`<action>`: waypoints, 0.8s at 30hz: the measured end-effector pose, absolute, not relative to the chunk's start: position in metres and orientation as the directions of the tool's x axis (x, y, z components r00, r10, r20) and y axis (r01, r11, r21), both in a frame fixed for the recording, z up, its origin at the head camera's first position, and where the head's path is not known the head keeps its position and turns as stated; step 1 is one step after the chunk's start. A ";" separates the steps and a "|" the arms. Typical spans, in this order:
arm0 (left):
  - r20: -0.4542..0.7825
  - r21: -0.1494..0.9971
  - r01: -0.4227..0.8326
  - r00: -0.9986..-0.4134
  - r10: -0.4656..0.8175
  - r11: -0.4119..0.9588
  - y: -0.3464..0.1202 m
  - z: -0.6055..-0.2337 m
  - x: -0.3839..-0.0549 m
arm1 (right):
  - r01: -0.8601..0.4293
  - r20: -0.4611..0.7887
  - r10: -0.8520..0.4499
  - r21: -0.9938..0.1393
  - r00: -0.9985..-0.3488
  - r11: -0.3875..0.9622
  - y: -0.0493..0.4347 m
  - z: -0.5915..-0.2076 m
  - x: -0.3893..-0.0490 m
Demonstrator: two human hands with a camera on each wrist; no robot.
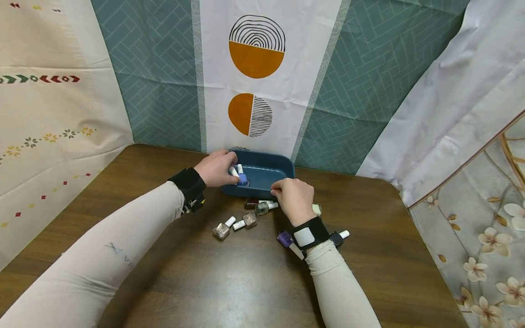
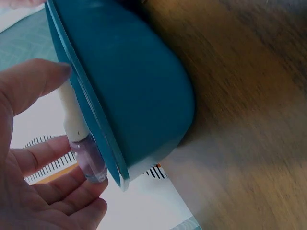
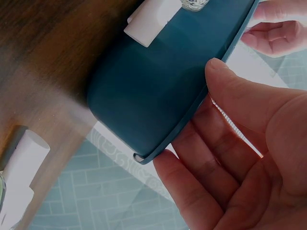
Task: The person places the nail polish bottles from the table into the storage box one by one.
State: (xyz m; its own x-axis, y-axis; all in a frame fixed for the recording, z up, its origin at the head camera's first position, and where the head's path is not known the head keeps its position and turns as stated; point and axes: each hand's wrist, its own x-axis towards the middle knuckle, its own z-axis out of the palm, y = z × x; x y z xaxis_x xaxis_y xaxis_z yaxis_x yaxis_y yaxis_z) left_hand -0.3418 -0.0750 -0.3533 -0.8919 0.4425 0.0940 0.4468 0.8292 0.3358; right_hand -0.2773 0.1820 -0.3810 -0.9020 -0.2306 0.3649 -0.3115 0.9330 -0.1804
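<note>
A dark blue bin [image 1: 264, 175] stands by the back edge of the table. At its left end my left hand [image 1: 216, 168] reaches over the rim. Between its thumb and fingers is a nail polish bottle [image 2: 90, 157] with a long white cap and mauve-purple glass, tilted beside the rim in the left wrist view. Another bottle, periwinkle blue [image 1: 243, 179], lies in the bin near the thumb. My right hand [image 1: 293, 196] pinches the bin's front rim near the right corner, its thumb outside and fingers on the inner side.
In front of the bin lie glitter bottles [image 1: 222, 231] [image 1: 249, 220], a dark green bottle [image 1: 261, 208] and a dark red bottle [image 1: 250, 203]. Around my right wrist lie a purple bottle [image 1: 285, 238], a black bottle [image 1: 337, 238] and a pale bottle [image 1: 316, 209]. A curtain hangs behind.
</note>
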 end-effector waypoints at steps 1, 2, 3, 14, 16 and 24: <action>0.092 0.335 0.452 -0.889 0.449 0.827 -0.075 -0.354 -0.343 | -0.311 0.365 -0.229 -0.181 -0.902 0.933 0.182 -0.381 -0.277; 0.090 0.334 0.454 -0.888 0.452 0.826 -0.075 -0.355 -0.345 | -0.310 0.366 -0.228 -0.182 -0.902 0.933 0.182 -0.381 -0.277; 0.089 0.333 0.460 -0.885 0.458 0.823 -0.075 -0.356 -0.347 | -0.309 0.366 -0.227 -0.182 -0.902 0.933 0.182 -0.381 -0.277; 0.020 0.297 0.454 -0.882 0.470 0.840 -0.072 -0.357 -0.357 | -0.306 0.356 -0.226 -0.188 -0.907 0.933 0.182 -0.382 -0.278; 0.011 0.294 0.450 -0.884 0.468 0.843 -0.072 -0.356 -0.357 | -0.310 0.356 -0.229 -0.190 -0.906 0.932 0.181 -0.382 -0.278; 0.001 0.273 0.460 -0.879 0.478 0.845 -0.070 -0.358 -0.360 | -0.314 0.360 -0.234 -0.184 -0.903 0.931 0.182 -0.382 -0.278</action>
State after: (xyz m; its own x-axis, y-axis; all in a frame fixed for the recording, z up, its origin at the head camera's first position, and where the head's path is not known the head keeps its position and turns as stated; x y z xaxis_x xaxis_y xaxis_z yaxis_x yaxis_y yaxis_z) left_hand -0.3602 -0.0704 -0.3581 -0.8785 0.4777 0.0014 0.4598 0.8448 0.2735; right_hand -0.2784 0.1823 -0.3824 -0.9033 -0.2338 0.3598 -0.3143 0.9313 -0.1840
